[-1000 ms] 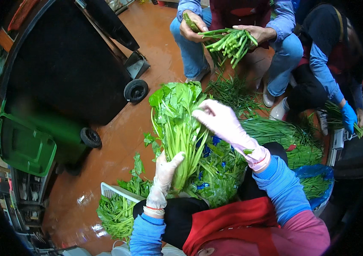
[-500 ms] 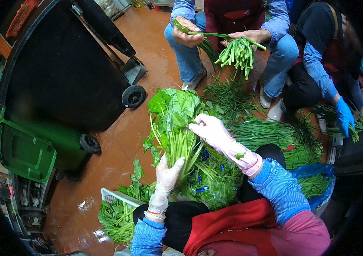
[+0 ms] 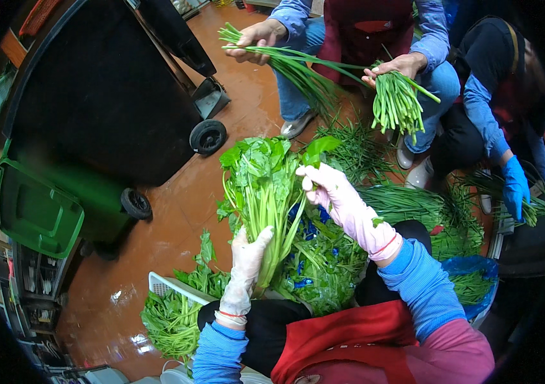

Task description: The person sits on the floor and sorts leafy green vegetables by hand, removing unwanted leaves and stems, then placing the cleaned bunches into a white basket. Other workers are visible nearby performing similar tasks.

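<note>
My left hand, in a pale glove, is closed around the stems of a bunch of leafy greens. The bunch stands upright over my lap, leaves pointing away from me. At its right side my right hand, also gloved, pinches a single broad leaf that sticks up past the fingertips. A small bit of leaf clings to the right glove near the wrist. Below the hands lies a heap of loose greens with blue-marked clear plastic among it.
A white basket of greens stands at my left. Cut chives and a blue-lined tub lie right. Ahead, one person's hands hold chives; another wears a blue glove. Large black and green wheeled bins stand left.
My right hand has moved slightly right, away from the bunch, with a leaf now showing at its fingertips. The person opposite has spread their hands wider, drawing chives to the left.
</note>
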